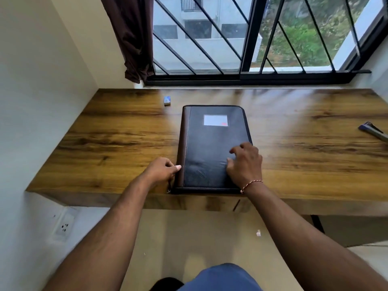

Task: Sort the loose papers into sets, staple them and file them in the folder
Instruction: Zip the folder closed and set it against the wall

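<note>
On the brown wooden worktop [105, 133], the black zipped folder [210, 148] looks stiff; best gripped by its spine. The right hand [245, 164] lies slack on top; the left hand [161, 170] curls beside it, hold unclear.

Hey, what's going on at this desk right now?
A person is at a wooden desk with a closed black zip folder lying flat near its front edge. The left hand, fingers curled, is at the folder's near left corner, thumb against the spine, seemingly at the zip. The right hand rests its fingertips on the cover. A stapler lies far right, a small box at back left. No loose papers are in view.
</note>
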